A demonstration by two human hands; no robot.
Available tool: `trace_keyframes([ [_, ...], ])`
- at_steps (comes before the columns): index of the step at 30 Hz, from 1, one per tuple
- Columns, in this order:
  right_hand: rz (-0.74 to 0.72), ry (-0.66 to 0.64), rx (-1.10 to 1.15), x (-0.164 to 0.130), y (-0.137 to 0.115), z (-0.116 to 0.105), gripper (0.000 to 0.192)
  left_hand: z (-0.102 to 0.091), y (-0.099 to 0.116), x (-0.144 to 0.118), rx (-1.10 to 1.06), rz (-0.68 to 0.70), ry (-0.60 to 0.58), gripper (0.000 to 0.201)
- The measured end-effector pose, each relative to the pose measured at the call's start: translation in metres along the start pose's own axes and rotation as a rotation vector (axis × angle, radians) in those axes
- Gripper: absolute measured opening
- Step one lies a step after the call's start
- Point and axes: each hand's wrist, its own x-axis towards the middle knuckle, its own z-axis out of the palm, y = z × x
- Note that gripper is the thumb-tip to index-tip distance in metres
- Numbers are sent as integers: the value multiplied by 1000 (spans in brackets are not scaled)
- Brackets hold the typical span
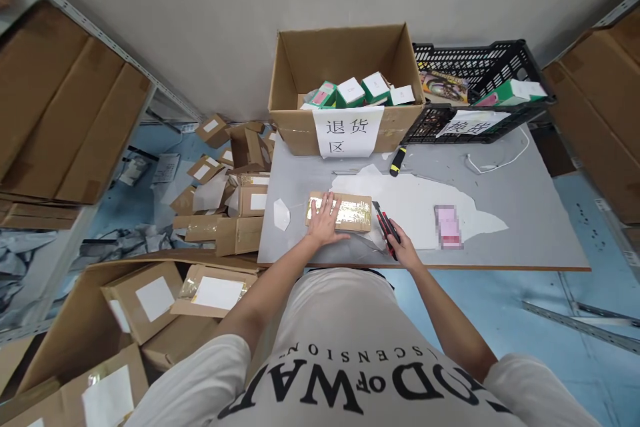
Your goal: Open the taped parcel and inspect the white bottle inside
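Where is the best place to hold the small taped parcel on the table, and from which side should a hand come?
Probably grip the taped parcel across its two long edges near the right end, coming from above. It lies flat on the table, so only its top and edges are free. The left hand already presses flat on its left half, and the right hand holds a utility knife beside it.

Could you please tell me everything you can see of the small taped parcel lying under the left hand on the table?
The small parcel is a flat brown cardboard box, wrapped in glossy clear tape that catches the light. It appears still sealed and lies flat near the front edge of the grey table, partly on a white patch. The left hand presses palm-down on its left half. The right hand holds a red and black utility knife whose tip is at the parcel's right end.
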Motion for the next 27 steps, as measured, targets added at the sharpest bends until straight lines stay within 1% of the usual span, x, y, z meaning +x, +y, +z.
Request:
trace_keyframes([
  [3,6,5,28,-4,0,0,85,0,-2,1,17,3,12,115],
  [6,2,-10,47,-6,1,-4,84,1,-2,1,54,20,10,115],
  [8,2,-20,52,-6,2,-6,83,3,-3,2,47,11,27,115],
  [10,2,-24,59,-8,2,-7,83,4,-3,2,91,16,47,114],
  [12,4,-29,62,-9,2,-8,83,5,-4,2,236,26,38,114],
  [16,4,-42,50,-10,-3,-11,80,6,-5,4,651,37,-23,112],
  [18,8,-59,34,-9,-7,-13,79,7,-6,5,779,60,-27,112],
  [21,14,-76,13,-4,-13,-16,77,9,-8,7,857,70,-19,113],
  [24,12,-91,24,1,-18,-17,76,11,-9,8,875,60,-6,112],
  [27,6,-115,37,3,-21,-17,75,15,-10,9,880,49,14,107],
])
